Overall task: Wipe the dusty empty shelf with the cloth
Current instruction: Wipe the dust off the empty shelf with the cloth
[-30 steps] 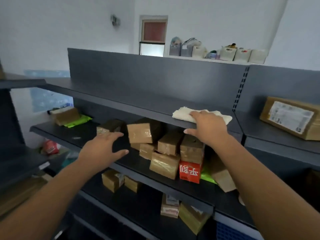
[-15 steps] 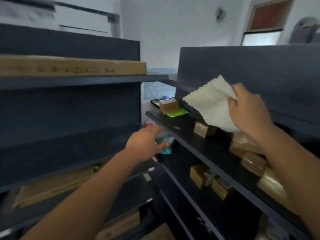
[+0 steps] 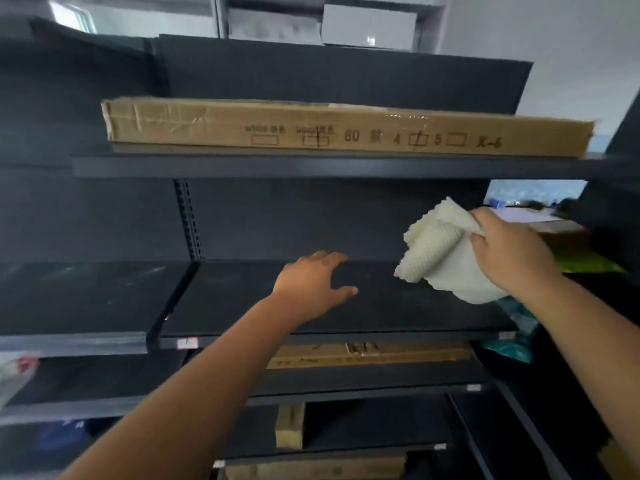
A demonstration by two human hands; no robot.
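Observation:
A dark, empty shelf board [image 3: 242, 306] with faint dust streaks runs across the middle of the head view. My right hand [image 3: 509, 251] grips a cream waffle-textured cloth [image 3: 446, 251], which hangs bunched in the air above the right end of that shelf. My left hand [image 3: 311, 282] hovers open over the middle of the same shelf, fingers spread, holding nothing.
A long flat cardboard box [image 3: 346, 128] lies on the shelf above. To the left, a neighbouring dusty shelf board [image 3: 76, 296]. Below are more cardboard boxes [image 3: 374, 353] and a small upright box [image 3: 290, 426]. A slotted upright post [image 3: 188, 220] divides the back panels.
I have turned left, away from the shelf full of small boxes, to face the empty shelf unit. My right hand lifted the cloth off the other shelf and carried it here.

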